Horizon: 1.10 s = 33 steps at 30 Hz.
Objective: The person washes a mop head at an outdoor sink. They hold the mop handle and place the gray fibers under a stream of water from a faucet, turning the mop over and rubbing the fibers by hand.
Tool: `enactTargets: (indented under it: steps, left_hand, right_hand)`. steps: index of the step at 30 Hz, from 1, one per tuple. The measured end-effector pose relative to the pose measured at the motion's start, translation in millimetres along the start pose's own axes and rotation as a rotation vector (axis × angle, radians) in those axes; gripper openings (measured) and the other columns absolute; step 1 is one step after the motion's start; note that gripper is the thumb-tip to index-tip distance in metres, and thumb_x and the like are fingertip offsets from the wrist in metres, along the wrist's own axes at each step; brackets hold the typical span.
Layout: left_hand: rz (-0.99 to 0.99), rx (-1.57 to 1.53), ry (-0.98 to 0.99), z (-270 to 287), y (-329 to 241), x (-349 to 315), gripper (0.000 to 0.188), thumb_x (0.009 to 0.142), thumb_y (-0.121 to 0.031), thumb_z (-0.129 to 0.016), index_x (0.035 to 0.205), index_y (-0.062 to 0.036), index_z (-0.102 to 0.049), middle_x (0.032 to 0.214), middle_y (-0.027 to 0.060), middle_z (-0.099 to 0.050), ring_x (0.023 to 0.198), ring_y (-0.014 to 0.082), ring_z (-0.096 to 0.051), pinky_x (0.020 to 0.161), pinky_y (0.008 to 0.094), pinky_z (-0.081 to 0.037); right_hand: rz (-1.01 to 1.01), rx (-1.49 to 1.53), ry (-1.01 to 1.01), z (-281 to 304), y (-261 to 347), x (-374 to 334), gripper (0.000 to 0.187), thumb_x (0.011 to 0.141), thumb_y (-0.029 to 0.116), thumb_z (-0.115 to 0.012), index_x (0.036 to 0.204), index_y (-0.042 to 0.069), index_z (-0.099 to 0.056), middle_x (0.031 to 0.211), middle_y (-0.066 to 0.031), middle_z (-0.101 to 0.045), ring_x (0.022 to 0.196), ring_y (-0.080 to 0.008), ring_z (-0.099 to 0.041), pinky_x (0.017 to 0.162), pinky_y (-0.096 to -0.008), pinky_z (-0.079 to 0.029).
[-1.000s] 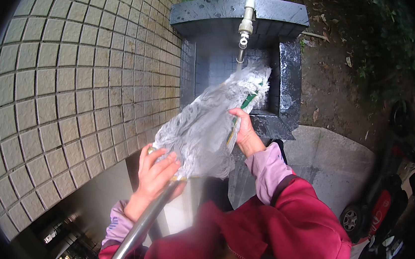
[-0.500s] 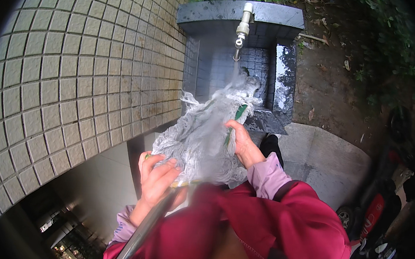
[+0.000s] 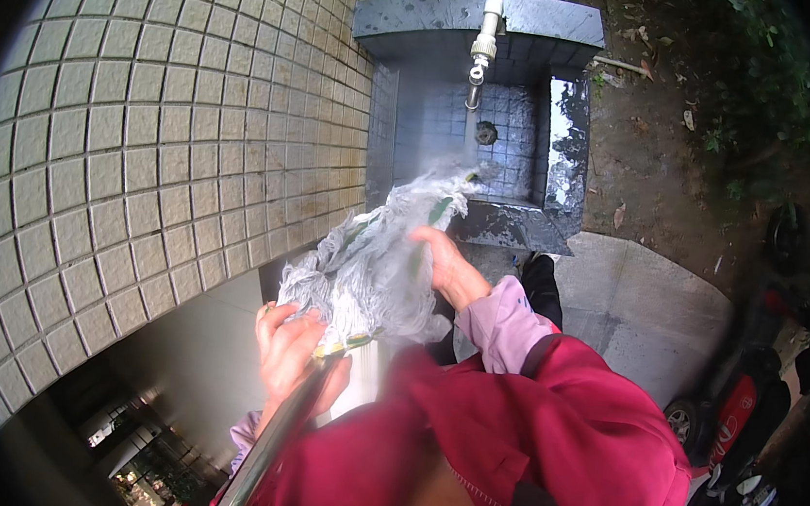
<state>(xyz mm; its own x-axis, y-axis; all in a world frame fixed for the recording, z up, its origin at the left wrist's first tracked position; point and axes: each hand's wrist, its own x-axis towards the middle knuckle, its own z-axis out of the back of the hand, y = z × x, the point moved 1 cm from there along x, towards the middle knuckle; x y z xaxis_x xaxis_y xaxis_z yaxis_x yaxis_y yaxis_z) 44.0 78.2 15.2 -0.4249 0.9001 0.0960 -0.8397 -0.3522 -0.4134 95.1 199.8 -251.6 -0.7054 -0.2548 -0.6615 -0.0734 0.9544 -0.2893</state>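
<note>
A wet mop head [image 3: 363,278] of grey-white strands with green strips stretches from my body to the near edge of a dark tiled sink [image 3: 406,146]. My left hand [image 3: 290,354] is closed around the mop where the strands meet its yellow-edged clamp. The metal handle [image 3: 269,445] runs from there down past my left forearm. My right hand [image 3: 447,269] grips the strands from the right side, its fingers partly hidden among them. Above the sink, a tap [image 3: 484,46] with a white body and metal spout lets a stream of water fall onto the strand ends.
A beige tiled wall [image 3: 182,134] rises close on the left. Damp soil [image 3: 638,158] with leaves borders the sink on the right, beside a concrete slab [image 3: 635,295]. A red and black vehicle [image 3: 731,411] stands at the far right. A pale bucket-like thing [image 3: 359,380] shows below the clamp.
The mop head has drawn back and left out of the sink, baring the round drain. My right hand has shifted left with the strands; my left hand moved slightly down and left.
</note>
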Motion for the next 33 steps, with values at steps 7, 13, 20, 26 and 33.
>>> enactTargets:
  steps: [7, 13, 20, 26, 33]
  left_hand:
    - [-0.030, -0.046, 0.027, -1.9, 1.5, 3.5, 0.038, 0.058, -0.014, -0.069, 0.090, -0.0001, -0.056, 0.092, 0.0162, -0.056, 0.095, 0.0387, -0.049, 0.088, 0.0525, -0.033]
    - [-0.011, -0.248, 0.010, -16.9, 11.5, 6.2, 0.038, 0.059, -0.014, -0.070, 0.091, 0.0015, -0.056, 0.091, 0.0164, -0.057, 0.096, 0.0375, -0.050, 0.089, 0.0513, -0.033]
    - [0.032, -0.078, 0.063, 16.7, 4.1, 6.3, 0.038, 0.058, -0.015, -0.070, 0.089, 0.0021, -0.057, 0.089, 0.0160, -0.057, 0.093, 0.0376, -0.051, 0.088, 0.0516, -0.035]
    - [-0.160, 0.046, 0.059, 4.0, -13.3, 23.5, 0.036, 0.058, -0.015, -0.069, 0.088, -0.0009, -0.058, 0.087, 0.0131, -0.058, 0.093, 0.0363, -0.050, 0.089, 0.0569, -0.031]
    - [-0.010, -0.169, 0.045, 8.1, 0.3, 25.5, 0.040, 0.060, -0.016, -0.071, 0.093, 0.0006, -0.056, 0.091, 0.0156, -0.057, 0.095, 0.0385, -0.049, 0.087, 0.0520, -0.035]
  right_hand:
    - [0.038, 0.036, -0.083, 1.0, 1.0, -27.6, 0.012, 0.069, 0.009, -0.050, 0.076, 0.000, -0.052, 0.070, -0.0139, -0.057, 0.065, -0.0286, -0.058, 0.066, -0.0429, -0.050]
    - [0.086, -0.004, -0.191, -3.4, 13.9, -76.6, 0.021, 0.071, 0.012, -0.048, 0.087, -0.001, -0.054, 0.082, -0.0149, -0.058, 0.074, -0.0294, -0.057, 0.072, -0.0430, -0.047]
    - [0.065, 0.046, 0.012, -0.1, -5.0, -27.2, 0.025, 0.069, 0.009, -0.051, 0.091, -0.003, -0.052, 0.081, -0.0162, -0.059, 0.075, -0.0296, -0.059, 0.074, -0.0429, -0.049]
    - [0.051, 0.052, 0.015, 8.3, -9.2, -7.1, 0.024, 0.069, 0.010, -0.053, 0.089, -0.002, -0.052, 0.080, -0.0160, -0.058, 0.071, -0.0303, -0.059, 0.070, -0.0444, -0.050]
    - [0.132, 0.047, -0.114, -9.6, 10.6, -59.5, 0.025, 0.073, 0.015, -0.050, 0.090, -0.003, -0.055, 0.080, -0.0143, -0.060, 0.071, -0.0271, -0.060, 0.068, -0.0417, -0.051]
